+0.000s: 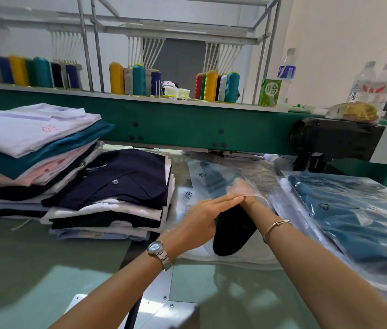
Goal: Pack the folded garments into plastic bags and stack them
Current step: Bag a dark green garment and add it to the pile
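Folded garments [107, 186] are lying in two stacks at the left of the tabletop [33, 257]. The taller stack [33, 138] is leaning out over the lower one, and both are sitting close under the green machine beam [187, 119]. A dark garment [232, 233] is lying in the middle, its far end entering the mouth of a clear plastic bag [211, 176].

The left hand [197, 217] is reaching across with straight, closed-up fingers [225, 200], gripping nothing, its tips arriving at the bag's mouth beside the right wrist. The right hand [240, 188] is sitting inside the bag, blurred behind the film, so I cannot tell how its fingers are lying.

Just to the right, bagged teal garments [353, 222] are piling up to the tabletop's right edge. Open surface is showing only in front, near the person.

Small triangle marks [202, 175] are showing on the bags. A green carton [269, 92] on the beam is showing the character "合". The water bottle [287, 72] is carrying a blue label, too blurred to read. Pink printing on the top white shirt is also unreadable.
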Motion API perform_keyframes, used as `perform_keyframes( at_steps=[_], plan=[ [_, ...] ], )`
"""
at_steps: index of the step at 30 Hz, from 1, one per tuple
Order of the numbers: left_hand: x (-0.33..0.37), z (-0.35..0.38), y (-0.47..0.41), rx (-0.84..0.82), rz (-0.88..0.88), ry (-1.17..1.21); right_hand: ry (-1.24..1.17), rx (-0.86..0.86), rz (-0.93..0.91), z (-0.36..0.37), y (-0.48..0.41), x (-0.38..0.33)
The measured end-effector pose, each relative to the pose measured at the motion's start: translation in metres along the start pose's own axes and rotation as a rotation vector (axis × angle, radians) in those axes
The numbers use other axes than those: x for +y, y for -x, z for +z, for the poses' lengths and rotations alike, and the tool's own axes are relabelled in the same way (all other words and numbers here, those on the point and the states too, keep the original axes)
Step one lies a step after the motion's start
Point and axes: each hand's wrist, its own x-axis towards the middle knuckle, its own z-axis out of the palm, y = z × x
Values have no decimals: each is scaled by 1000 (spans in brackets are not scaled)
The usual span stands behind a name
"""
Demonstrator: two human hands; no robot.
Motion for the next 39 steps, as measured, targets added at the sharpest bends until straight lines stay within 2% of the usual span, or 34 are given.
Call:
perform_keyframes(
  at_steps=[1,5,9,12,15,19,22,24,25,27,29,30,32,36,39],
  plan=[
    [-2,1,-1,-8,-4,-19,-8,-14,-39,-10,1,2],
    [-4,1,2,-19,-8,-37,472,35,6,-7,-14,1],
    [-12,5,7,-20,-12,-112,453,-40,-86,-4,-9,6],
    [-23,8,13,-18,-66,-147,614,-57,-117,-5,-5,7],
    [-34,9,24,-16,-109,-161,648,-54,-90,-4,-6,20],
    [-43,11,43,-63,-128,-187,838,-28,38,4,-4,47],
    [-47,12,55,-90,-132,-217,1102,-20,119,17,-3,57],
    [-49,13,62,-114,-132,-253,1226,18,100,30,2,59],
    [-50,14,66,-129,-133,-273,1208,6,39,36,8,61],
    [-52,17,73,-155,-132,-312,960,-92,-183,52,25,65],
    [-55,21,77,-174,-127,-333,728,-210,-331,63,48,65],
    [-56,23,79,-180,-122,-332,714,-261,-379,69,56,66],
    [-57,26,80,-188,-113,-324,776,-326,-411,78,62,69],
    [-60,27,81,-201,-89,-305,791,-314,-356,77,55,66],
    [-61,25,82,-210,-87,-295,790,-371,-357,72,43,68]
  ],
)
